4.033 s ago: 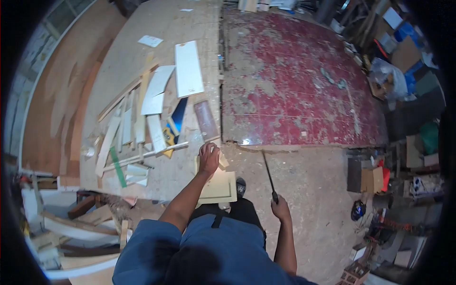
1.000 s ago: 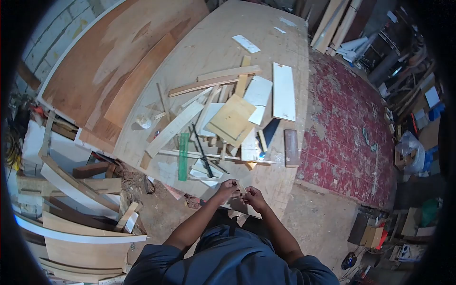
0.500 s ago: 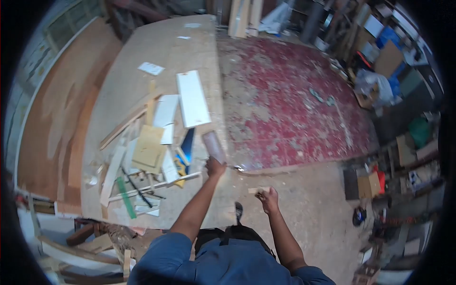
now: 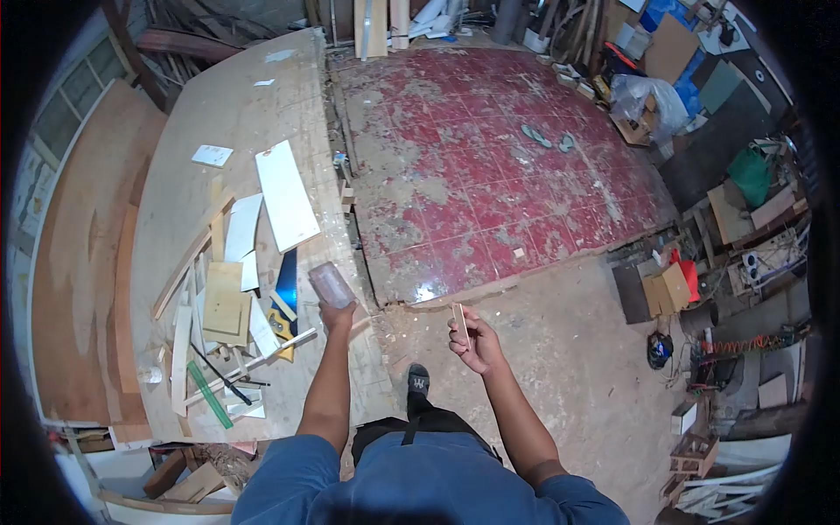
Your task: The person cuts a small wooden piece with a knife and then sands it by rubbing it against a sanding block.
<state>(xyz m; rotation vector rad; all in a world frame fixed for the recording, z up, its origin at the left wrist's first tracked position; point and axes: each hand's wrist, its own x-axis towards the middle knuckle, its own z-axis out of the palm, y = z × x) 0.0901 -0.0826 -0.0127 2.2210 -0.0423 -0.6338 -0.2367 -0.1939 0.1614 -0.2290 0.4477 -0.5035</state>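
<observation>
My left hand [image 4: 336,316] is closed on the near end of a rectangular, pinkish-grey, translucent-looking box [image 4: 332,285] at the right edge of the worktable [image 4: 254,114]. Whether the box rests on the table, I cannot tell. Over the bare floor, my right hand [image 4: 477,343] grips a small flat strip of wood [image 4: 461,327], upright between thumb and fingers. Left of the box lies a handsaw with a blue blade [image 4: 287,278] and yellow handle [image 4: 280,325]. Beyond it is a long white board [image 4: 287,194].
Wood offcuts, a plywood piece [image 4: 226,304] and a green strip [image 4: 209,394] clutter the table's near left. A raised red tiled floor [image 4: 490,175] carries a pair of slippers [image 4: 547,138]. Cardboard boxes [image 4: 667,290] and scrap line the right side.
The view has swung to the right, so the table sits farther left. My right hand has turned its wood strip from level to upright. The left hand keeps hold of the box.
</observation>
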